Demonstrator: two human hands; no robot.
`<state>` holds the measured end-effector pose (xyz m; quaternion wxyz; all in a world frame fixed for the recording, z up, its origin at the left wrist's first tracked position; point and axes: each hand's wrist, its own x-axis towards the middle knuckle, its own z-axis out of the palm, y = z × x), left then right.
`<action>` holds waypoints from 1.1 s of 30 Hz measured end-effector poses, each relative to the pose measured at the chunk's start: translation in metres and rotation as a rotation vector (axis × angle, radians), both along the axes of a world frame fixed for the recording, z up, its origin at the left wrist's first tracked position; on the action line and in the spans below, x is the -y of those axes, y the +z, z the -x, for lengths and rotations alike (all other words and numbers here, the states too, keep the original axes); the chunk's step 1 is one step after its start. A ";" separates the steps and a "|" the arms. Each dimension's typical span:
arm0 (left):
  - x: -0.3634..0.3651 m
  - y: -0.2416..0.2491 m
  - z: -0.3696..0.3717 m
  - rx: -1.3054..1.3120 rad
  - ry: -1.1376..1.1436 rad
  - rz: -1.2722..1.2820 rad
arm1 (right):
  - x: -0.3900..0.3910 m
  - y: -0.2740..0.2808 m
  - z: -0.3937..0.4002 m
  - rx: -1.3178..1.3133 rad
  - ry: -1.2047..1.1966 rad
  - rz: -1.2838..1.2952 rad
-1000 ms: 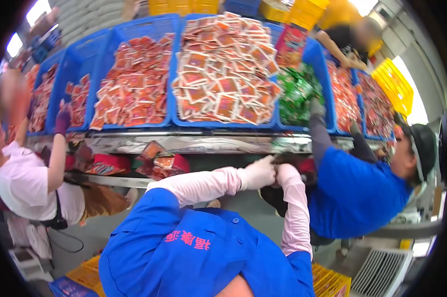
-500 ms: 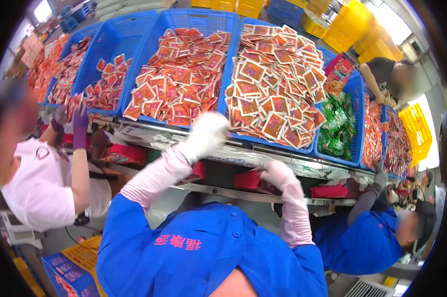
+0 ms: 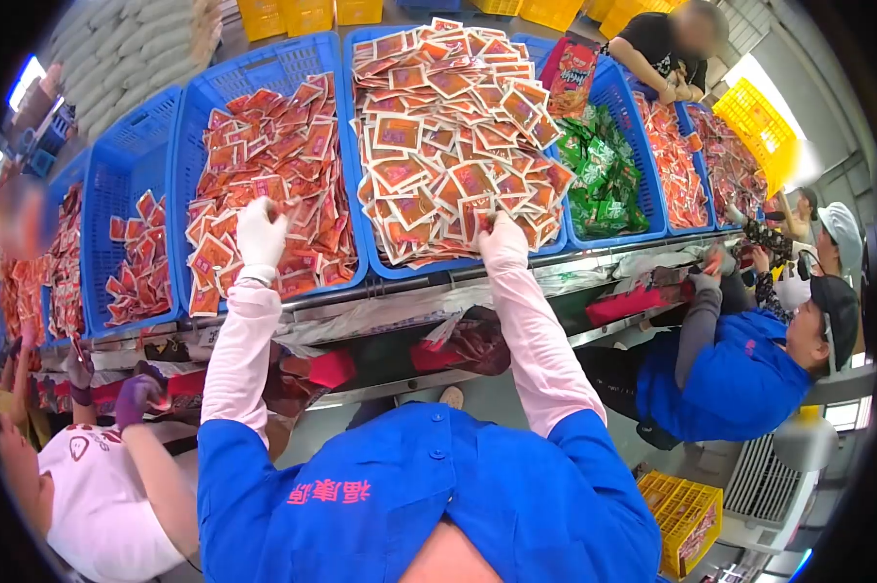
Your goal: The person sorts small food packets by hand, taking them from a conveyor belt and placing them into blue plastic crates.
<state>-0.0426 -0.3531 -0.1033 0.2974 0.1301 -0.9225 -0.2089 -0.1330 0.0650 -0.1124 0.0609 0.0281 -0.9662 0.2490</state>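
Note:
My left hand (image 3: 262, 236), in a white glove, is over the front of a blue crate (image 3: 182, 185) of red packets (image 3: 307, 209). Its fingers are pinched together, and what they hold is too small to make out. My right hand (image 3: 504, 242), also white-gloved, is at the front edge of the neighbouring crate (image 3: 349, 87), which is heaped with white-edged orange packets (image 3: 397, 133). Its fingers are closed on one packet (image 3: 482, 220) there.
Green packets (image 3: 599, 175) fill a crate to the right, with a red printed bag (image 3: 572, 73) behind. Dark bags with red edges (image 3: 438, 355) hang along the metal rail below the crates. Co-workers in blue (image 3: 740, 374) and white (image 3: 108, 496) stand on either side.
The view has turned, so the crates sit further left. My left hand has moved from above the rail to the red packets; my right hand has risen from a red-edged bag to the heaped packets.

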 end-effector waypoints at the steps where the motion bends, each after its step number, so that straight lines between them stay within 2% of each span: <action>1: -0.010 0.027 -0.006 0.061 0.004 -0.221 | -0.006 -0.001 -0.001 -0.028 0.017 0.189; 2: -0.020 0.044 -0.011 0.036 -0.089 -0.509 | -0.011 0.000 0.000 -0.060 0.035 0.377; 4: -0.063 0.072 -0.023 -0.044 -0.361 -0.947 | -0.010 0.021 -0.012 0.194 0.145 0.856; 5: -0.094 0.082 -0.031 -0.003 -0.424 -1.002 | -0.010 0.035 -0.024 0.324 0.190 0.855; 6: -0.131 0.087 -0.037 0.045 -0.502 -1.063 | -0.004 -0.020 -0.015 0.338 0.198 1.112; 7: -0.168 0.082 -0.039 0.070 -0.525 -1.070 | 0.010 0.046 -0.058 0.447 0.243 1.015; 8: -0.200 0.076 -0.040 0.094 -0.561 -1.075 | 0.015 0.054 -0.075 0.587 0.165 1.148; 9: -0.228 0.070 -0.040 0.089 -0.580 -0.939 | 0.013 0.053 -0.085 0.581 0.405 1.348; 10: -0.250 0.051 -0.037 0.065 -0.573 -0.883 | 0.011 0.054 -0.099 0.763 0.348 1.626; 11: -0.275 0.060 -0.043 0.121 -0.612 -0.937 | -0.008 0.088 -0.121 0.838 0.252 1.672; 12: -0.297 0.069 -0.048 0.177 -0.641 -0.985 | -0.029 0.083 -0.124 0.870 0.151 1.454; 13: -0.311 0.063 -0.046 0.287 -0.710 -0.850 | -0.054 0.066 -0.133 0.697 0.227 1.412; 14: -0.337 0.057 -0.050 0.344 -0.818 -1.132 | -0.079 0.065 -0.148 0.535 0.301 1.356; 15: -0.359 0.053 -0.051 0.362 -0.909 -1.051 | -0.105 0.066 -0.161 0.600 0.142 1.377; 18: -0.410 0.063 -0.045 0.549 -1.185 -0.809 | -0.178 0.058 -0.196 0.258 -0.045 1.182; 19: -0.429 0.063 -0.040 0.609 -1.258 -0.733 | -0.201 0.061 -0.209 0.217 -0.170 1.125; 20: -0.452 0.064 -0.039 0.428 -1.320 -0.592 | -0.219 0.065 -0.223 0.180 -0.295 1.067; 22: -0.496 0.067 -0.032 0.361 -1.382 -0.494 | -0.243 0.075 -0.248 0.045 -0.405 1.037; 24: -0.534 0.064 -0.023 0.168 -1.322 -0.330 | -0.266 0.068 -0.266 -0.032 -0.475 1.025; 25: -0.553 0.056 -0.011 0.022 -1.291 -0.161 | -0.275 0.061 -0.274 -0.053 -0.494 1.038; 26: -0.570 0.050 0.000 0.013 -1.288 -0.164 | -0.282 0.057 -0.280 -0.074 -0.510 1.050; 29: -0.603 0.026 0.030 -0.243 -1.223 0.257 | -0.280 0.069 -0.284 -0.081 -0.406 1.040; 30: -0.604 0.014 0.035 -0.248 -1.221 0.261 | -0.276 0.082 -0.282 -0.098 -0.243 1.046; 32: -0.590 0.008 0.034 0.183 -1.306 0.492 | -0.267 0.100 -0.267 -0.166 -0.061 0.988; 33: -0.579 0.006 0.022 0.088 -1.227 0.649 | -0.262 0.111 -0.256 -0.150 -0.052 1.023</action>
